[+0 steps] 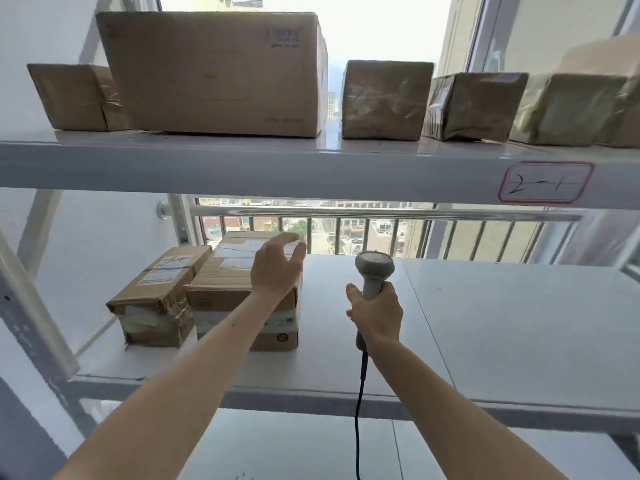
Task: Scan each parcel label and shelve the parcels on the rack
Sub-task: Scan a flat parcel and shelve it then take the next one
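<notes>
Two cardboard parcels stand side by side at the left of the middle shelf point(502, 323) of a white rack: a smaller one point(156, 299) with a label on top, and a larger one point(228, 282) with labels on its top. My left hand point(277, 268) hovers just above the larger parcel's right side, fingers apart, holding nothing. My right hand point(375, 315) grips a grey barcode scanner point(374, 271) upright over the shelf, its black cable hanging down.
The upper shelf point(311, 168) carries several cardboard parcels, the largest point(214, 74) left of centre. A handwritten tag "2-1" point(545, 183) marks its front edge. A window with a metal railing point(346, 233) lies behind the rack. A slanted rack upright point(31, 306) is at left.
</notes>
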Available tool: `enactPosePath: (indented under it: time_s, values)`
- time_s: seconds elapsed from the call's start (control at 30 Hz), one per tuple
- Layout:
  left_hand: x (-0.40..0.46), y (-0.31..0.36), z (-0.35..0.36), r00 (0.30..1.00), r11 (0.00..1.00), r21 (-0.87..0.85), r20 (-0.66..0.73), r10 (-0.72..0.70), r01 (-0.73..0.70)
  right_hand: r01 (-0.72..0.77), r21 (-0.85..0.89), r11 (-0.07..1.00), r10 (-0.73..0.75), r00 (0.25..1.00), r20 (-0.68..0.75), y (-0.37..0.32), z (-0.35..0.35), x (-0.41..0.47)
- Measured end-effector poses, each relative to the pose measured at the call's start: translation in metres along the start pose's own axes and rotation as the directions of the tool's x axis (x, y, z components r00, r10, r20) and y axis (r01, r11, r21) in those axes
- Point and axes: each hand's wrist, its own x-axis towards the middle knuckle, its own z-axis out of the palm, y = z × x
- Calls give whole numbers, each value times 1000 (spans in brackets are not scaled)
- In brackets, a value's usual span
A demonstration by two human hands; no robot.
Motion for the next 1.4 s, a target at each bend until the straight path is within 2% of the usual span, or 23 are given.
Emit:
enactPosePath:
  time_s: [0.2,0.37,0.5,0.63,0.9,1.0,1.17,1.4]
  values:
    - [-36,61,89,983,992,-50,139,121,-115,-13,49,999,22,984,-177,28,-98,-7]
    - [-85,128,172,934,973,-131,282,218,-187,-34,65,997,54,941,-335,59,-195,-17]
    - [-144,188,238,864,952,-207,410,293,-225,-76,77,994,103,888,-448,84,-283,-32]
    - [-212,247,298,800,942,-276,513,313,-191,-99,59,993,115,829,-547,111,-370,-56]
    - [-351,364,397,647,920,-350,663,377,-178,-174,3,985,125,697,-706,164,-540,-111]
    - [-391,398,424,593,907,-360,689,417,-219,-218,43,975,176,638,-750,182,-585,-126]
    - [-443,434,462,519,904,-386,742,424,-186,-287,82,954,236,560,-794,208,-649,-151]
    - [-496,464,519,387,898,-394,810,440,-197,-342,186,921,333,445,-831,252,-705,-158]
